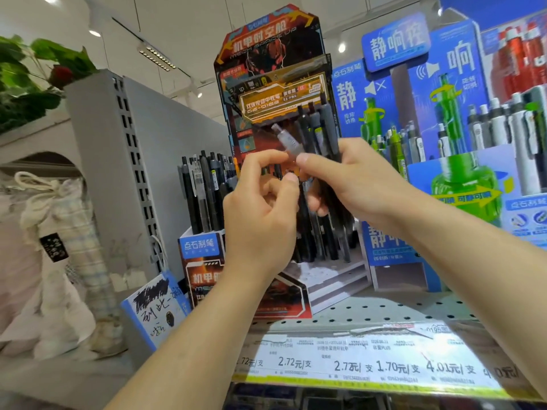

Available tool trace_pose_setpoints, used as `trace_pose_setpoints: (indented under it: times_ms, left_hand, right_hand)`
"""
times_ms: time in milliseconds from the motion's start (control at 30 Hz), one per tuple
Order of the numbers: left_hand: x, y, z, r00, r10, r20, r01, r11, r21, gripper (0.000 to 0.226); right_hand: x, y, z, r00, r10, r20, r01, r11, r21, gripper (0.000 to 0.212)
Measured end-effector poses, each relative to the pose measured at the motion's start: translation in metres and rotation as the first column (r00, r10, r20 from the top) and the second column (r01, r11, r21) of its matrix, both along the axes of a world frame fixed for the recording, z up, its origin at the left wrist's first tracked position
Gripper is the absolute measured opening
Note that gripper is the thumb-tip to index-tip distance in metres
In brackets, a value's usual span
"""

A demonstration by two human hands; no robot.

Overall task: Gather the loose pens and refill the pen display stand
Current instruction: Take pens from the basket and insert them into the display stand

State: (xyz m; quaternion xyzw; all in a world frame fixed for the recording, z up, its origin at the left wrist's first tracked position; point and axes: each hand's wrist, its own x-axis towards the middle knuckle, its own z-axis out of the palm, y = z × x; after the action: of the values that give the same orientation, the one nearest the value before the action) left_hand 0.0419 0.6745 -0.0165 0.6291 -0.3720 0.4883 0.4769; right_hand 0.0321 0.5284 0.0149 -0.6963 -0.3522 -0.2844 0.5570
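Several dark pens [319,184] bunched upright in the right hand [352,184], fingers curled round the barrels, tops sticking out above the fingers, tips below the palm. Barrels black and grey; one frosted translucent pen [285,140] tilts left out of the bunch, just above the right thumb. Left hand [260,208] beside the bunch, thumb and forefinger curled toward it; whether they actually pinch a pen, cannot tell. Behind the fingers: red-orange pen display stand [266,63], more black pens [204,190] in its left compartment, left of the left hand.

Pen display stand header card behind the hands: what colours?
Red, orange and black header card, clearest in the head view.
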Motion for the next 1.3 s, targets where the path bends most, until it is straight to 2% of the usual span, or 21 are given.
trace_pose_setpoints:
  times_ms: [100,267,500,600,767,933,1033,1100,1200,1233,1300]
  left_hand:
    - [0.001,0.001,0.001,0.992,-0.119,-0.038,0.114,0.987,-0.115,0.021]
    - [0.001,0.001,0.003,0.999,-0.027,0.026,0.031,0.986,-0.165,0.019]
    - [-0.004,-0.001,0.002,0.999,0.002,0.036,0.003,0.989,-0.146,0.031]
    - [-0.002,0.000,0.002,0.998,0.035,0.045,-0.028,0.988,-0.154,0.030]
    - [-0.003,-0.001,0.001,1.000,-0.011,0.004,0.011,0.989,-0.146,0.030]
    - [-0.003,0.002,0.002,1.000,-0.003,0.010,0.005,0.986,-0.167,0.032]
    - [-0.002,0.003,0.000,0.998,0.063,0.018,-0.060,0.990,-0.131,0.031]
    - [0.000,0.001,-0.002,0.993,0.117,0.025,-0.115,0.991,-0.072,0.031]
    - [0.002,-0.002,-0.004,0.985,0.171,0.030,-0.170,0.985,-0.020,0.031]
    - [0.002,-0.002,-0.004,0.983,0.184,0.030,-0.184,0.983,-0.006,0.032]
    - [0.002,-0.003,-0.004,0.979,0.203,0.028,-0.203,0.979,0.020,0.036]
  right_hand:
    - [-0.001,0.008,-0.004,0.996,0.076,-0.037,-0.078,0.996,-0.050,0.018]
    - [0.000,0.008,-0.005,0.993,0.095,-0.075,-0.101,0.992,-0.081,0.016]
    - [0.001,0.005,-0.005,0.996,0.083,-0.029,-0.084,0.994,-0.065,0.020]
    - [0.003,0.006,-0.007,0.995,0.098,-0.032,-0.099,0.995,-0.029,0.019]
    - [0.006,0.007,-0.006,0.998,0.037,-0.045,-0.034,0.998,0.061,0.023]
    - [0.005,0.008,0.001,0.996,0.023,-0.085,0.001,0.962,0.273,0.019]
    - [0.004,0.000,0.007,0.996,-0.045,-0.074,0.070,0.921,0.384,0.020]
    - [0.007,-0.006,0.009,0.989,-0.116,-0.088,0.141,0.918,0.370,0.019]
    - [0.011,-0.007,0.009,0.985,-0.124,-0.119,0.158,0.928,0.337,0.013]
    - [0.012,-0.006,0.009,0.984,-0.122,-0.132,0.160,0.930,0.332,0.017]
    - [0.015,-0.006,0.009,0.980,-0.121,-0.160,0.169,0.929,0.329,0.041]
